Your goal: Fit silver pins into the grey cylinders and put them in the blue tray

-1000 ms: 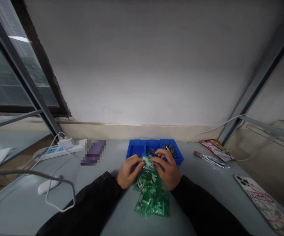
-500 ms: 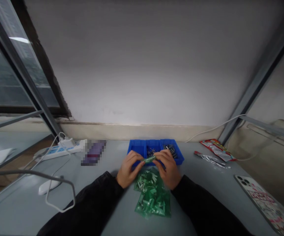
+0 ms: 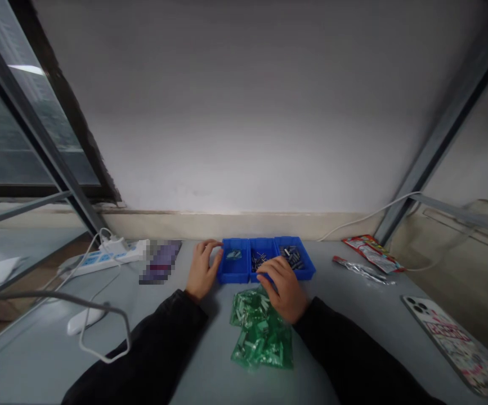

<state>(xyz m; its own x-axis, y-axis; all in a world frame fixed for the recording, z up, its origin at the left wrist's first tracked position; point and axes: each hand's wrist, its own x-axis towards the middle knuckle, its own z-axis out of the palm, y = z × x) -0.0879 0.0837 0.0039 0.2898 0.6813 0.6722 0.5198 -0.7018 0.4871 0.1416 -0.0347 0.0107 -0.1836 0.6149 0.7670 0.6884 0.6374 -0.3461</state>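
My left hand [image 3: 201, 271] rests beside the left end of a blue three-compartment plastic tray [image 3: 236, 278], its fingertips at the rim. A small green-and-blue piece [image 3: 234, 254] lies in the left compartment. Small dark metallic parts [image 3: 292, 257] fill the right compartment, and fewer [image 3: 259, 260] lie in the middle one. My right hand [image 3: 281, 289] sits over the tray's front rim, fingers curled; anything in them is hidden. Below it, a crumpled green plastic bag of small green pieces [image 3: 261, 332] lies on the grey table [image 3: 201, 360], touching the hand's heel.
Left of the tray lie a pixelated purple object [image 3: 160, 262], a white power strip [image 3: 104, 256] with a plugged-in charger, and a white mouse [image 3: 85, 322] with cable. To the right lie a red packet [image 3: 372, 253], a foil strip [image 3: 362, 270] and a phone [image 3: 455, 346].
My hands have parted. The green piece held between them now appears in the left compartment. My left hand has moved left of the tray, and my right hand has dropped to the front rim.
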